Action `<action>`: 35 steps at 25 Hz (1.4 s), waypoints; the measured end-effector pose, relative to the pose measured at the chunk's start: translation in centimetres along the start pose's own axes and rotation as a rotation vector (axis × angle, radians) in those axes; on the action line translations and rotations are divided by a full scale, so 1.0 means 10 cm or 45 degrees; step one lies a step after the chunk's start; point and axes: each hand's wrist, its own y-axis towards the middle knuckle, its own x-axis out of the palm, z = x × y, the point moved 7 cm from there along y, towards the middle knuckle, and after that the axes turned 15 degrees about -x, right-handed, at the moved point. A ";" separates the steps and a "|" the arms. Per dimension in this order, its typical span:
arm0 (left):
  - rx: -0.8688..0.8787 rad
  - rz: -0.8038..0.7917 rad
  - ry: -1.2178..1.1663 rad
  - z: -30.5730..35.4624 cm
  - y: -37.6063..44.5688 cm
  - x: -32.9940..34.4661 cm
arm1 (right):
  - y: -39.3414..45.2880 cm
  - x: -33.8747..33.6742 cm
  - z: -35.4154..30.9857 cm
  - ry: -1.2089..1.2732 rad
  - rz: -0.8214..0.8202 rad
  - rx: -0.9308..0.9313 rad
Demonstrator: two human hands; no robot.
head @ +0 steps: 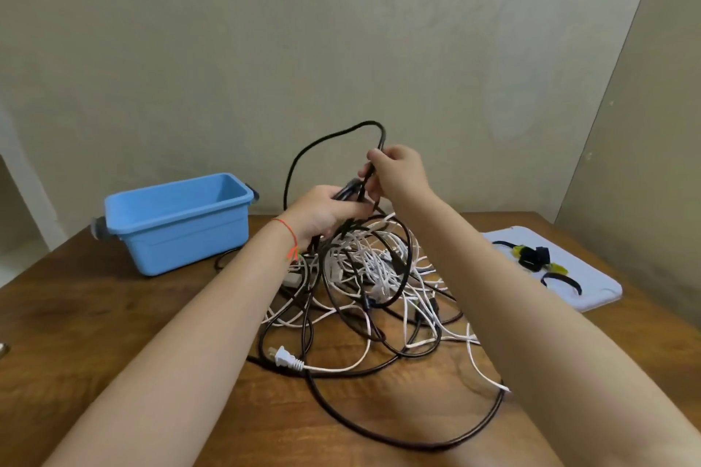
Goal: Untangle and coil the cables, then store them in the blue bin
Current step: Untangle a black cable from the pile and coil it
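Head view, looking down over both forearms at a wooden desk (113, 315). Tangle of cables (371, 277), black and white mixed, lies mid-desk in front of the person. One white cable ends in a two-prong plug (285, 357) resting on the desk at the near left edge of the tangle. A long black loop runs out of the pile toward the near edge and curves back.

Left hand (322, 214): raised above the tangle, fingers curled round a bundle of black cable (303, 159), with several strands hanging from the grip into the pile. Thin red-orange string (290, 235) round the left wrist.

Right hand (394, 172): just above and beside the left, thumb and fingers pinching the same black cable where it rises into an arc above both hands and falls back down to the left.

Blue bin (178, 231): upright on the far left of the desk, near the wall, apart from the tangle. Open top, grey handles at each end; the visible part of the interior shows no cables. One black strand lies on the desk at its base.

Far right of desk: white board (591, 288) carrying several black straps with yellow bits (531, 256), well apart from the pile.
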 end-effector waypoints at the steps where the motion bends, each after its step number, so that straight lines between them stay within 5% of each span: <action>1: -0.022 0.036 0.127 -0.01 -0.02 0.01 | 0.00 -0.03 -0.06 0.091 0.065 -0.012; 4: -0.083 0.258 0.043 -0.09 0.03 -0.12 | 0.04 -0.08 -0.11 0.213 0.168 -0.013; 9: 0.003 0.315 -0.347 0.17 0.08 -0.30 | -0.33 0.13 0.27 -0.333 -0.427 0.115; 16: 0.057 0.218 -0.645 0.21 0.11 -0.33 | -0.25 0.31 0.05 -0.948 -0.655 -0.432; 20: 0.005 0.290 -0.564 -0.07 0.15 -0.44 | 0.16 -0.18 -0.30 -0.413 0.067 -0.343; 23: -0.009 0.372 -0.487 -0.15 0.17 -0.46 | 0.20 0.02 -0.31 -0.298 -0.203 -0.137; 26: 0.020 0.285 -0.288 -0.11 0.18 -0.37 | 0.32 -0.08 -0.35 0.517 0.189 0.147; 28: 0.031 0.124 -0.164 -0.10 0.13 -0.20 | 0.28 -0.07 -0.30 0.771 0.264 0.235; 30: -0.001 0.049 -0.046 -0.12 0.11 -0.05 | 0.11 -0.01 -0.23 0.762 0.220 0.306; 33: 0.001 0.251 -0.045 -0.18 0.16 -0.11 | 0.04 -0.05 -0.14 0.830 0.225 0.305; 35: 0.052 0.433 -0.106 -0.10 0.13 -0.25 | 0.05 -0.11 -0.13 0.478 -0.002 0.194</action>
